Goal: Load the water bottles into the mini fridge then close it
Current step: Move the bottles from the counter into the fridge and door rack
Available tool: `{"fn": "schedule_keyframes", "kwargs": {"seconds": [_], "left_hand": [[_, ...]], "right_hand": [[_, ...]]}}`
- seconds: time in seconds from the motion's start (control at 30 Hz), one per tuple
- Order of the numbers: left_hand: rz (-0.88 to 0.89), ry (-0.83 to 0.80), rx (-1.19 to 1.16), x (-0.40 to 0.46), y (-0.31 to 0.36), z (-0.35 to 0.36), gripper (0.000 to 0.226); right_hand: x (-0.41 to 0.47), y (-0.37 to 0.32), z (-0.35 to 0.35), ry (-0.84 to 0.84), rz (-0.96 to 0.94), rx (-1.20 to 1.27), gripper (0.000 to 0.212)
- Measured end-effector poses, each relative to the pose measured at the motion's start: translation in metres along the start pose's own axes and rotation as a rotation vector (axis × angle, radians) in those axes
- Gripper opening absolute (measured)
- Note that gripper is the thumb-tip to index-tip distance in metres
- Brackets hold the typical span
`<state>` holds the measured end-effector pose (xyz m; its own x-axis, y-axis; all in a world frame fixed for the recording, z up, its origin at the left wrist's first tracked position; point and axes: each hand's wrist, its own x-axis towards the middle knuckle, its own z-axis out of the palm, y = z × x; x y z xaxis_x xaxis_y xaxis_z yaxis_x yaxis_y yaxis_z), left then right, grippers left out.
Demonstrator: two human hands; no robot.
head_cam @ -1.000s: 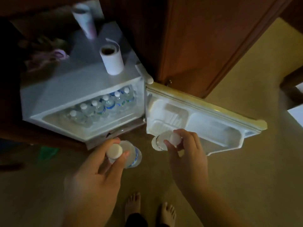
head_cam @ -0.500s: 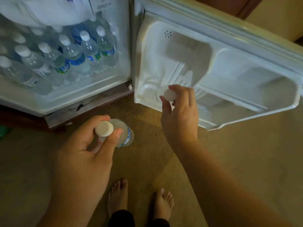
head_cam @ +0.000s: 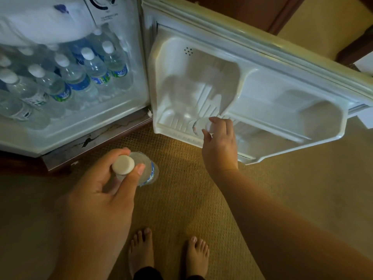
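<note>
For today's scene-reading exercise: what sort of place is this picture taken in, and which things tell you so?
Probably a hotel room or bedroom, not a kitchen. A mini fridge sits low in dark wooden cabinetry, the floor is carpeted, and the person stands barefoot.

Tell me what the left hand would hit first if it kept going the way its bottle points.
Probably the carpet just in front of the fridge's bottom edge; the left hand holds its bottle over bare floor, though depth is unclear.
</note>
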<state>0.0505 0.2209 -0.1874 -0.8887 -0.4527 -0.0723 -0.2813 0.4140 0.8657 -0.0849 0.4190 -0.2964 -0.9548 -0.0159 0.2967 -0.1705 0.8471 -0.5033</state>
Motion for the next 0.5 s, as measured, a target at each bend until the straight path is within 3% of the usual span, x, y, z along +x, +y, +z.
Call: {"fn": "schedule_keyframes", "kwargs": {"seconds": [0.23,0.5], "left_hand": [[0.016,-0.029,0.008,0.009,0.003,0.023,0.031],[0.027,-0.096,-0.040,0.030,0.005,0.061,0.028]], "right_hand": [[-0.003,0.026,-0.014,0.022,0.187,0.018,0.036],[-0.003,0.056,-0.038,0.251,0.520,0.112,0.023]]}}
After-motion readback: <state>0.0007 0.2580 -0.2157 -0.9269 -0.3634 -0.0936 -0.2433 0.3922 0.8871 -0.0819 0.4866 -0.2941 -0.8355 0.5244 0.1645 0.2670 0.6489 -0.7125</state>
